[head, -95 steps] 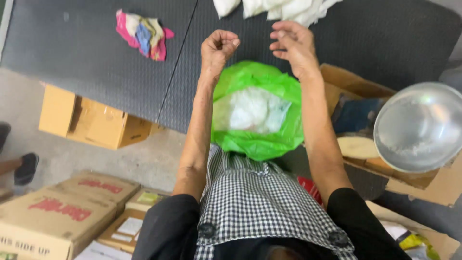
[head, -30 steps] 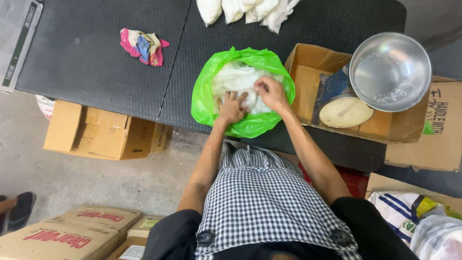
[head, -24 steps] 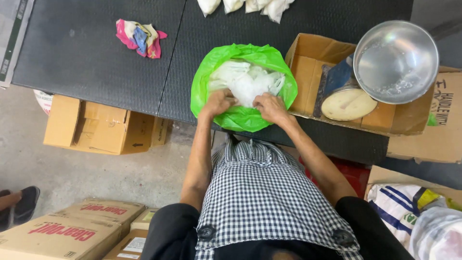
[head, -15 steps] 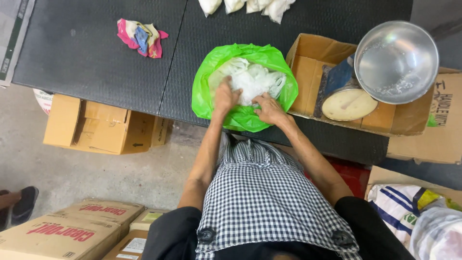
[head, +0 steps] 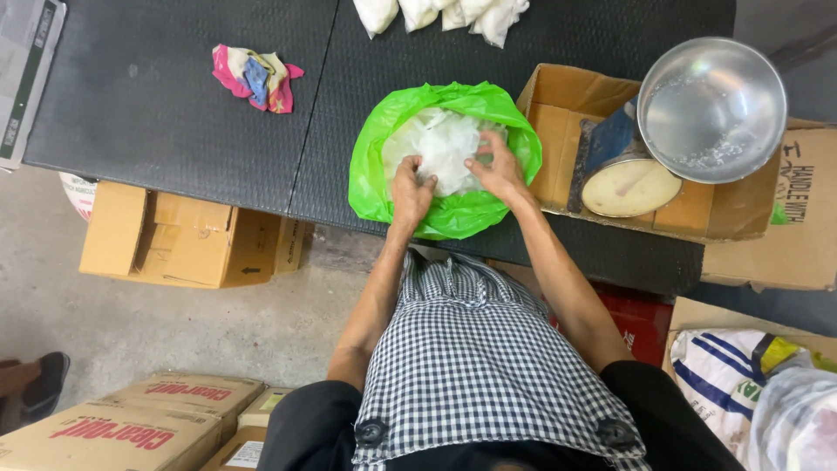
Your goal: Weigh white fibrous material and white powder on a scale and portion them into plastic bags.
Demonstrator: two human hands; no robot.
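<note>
Both hands work inside the green bag (head: 453, 214) at the tabletop's (head: 174, 139) near edge: the left hand (head: 411, 187) and right hand (head: 493, 168) each pinch the bundle of clear plastic bags (head: 440, 148) it holds. Judging by this, the bundle is in but not settled; the green bag's mouth lies open. At 2 o'clock sits a steel bowl (head: 711, 109) on a cardboard box (head: 558, 122).

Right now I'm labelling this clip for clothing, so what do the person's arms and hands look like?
Both arms are bare to the short black sleeves. The left hand and right hand wear no gloves; no rings or watch show. A black-and-white checked apron hangs in front.
</note>
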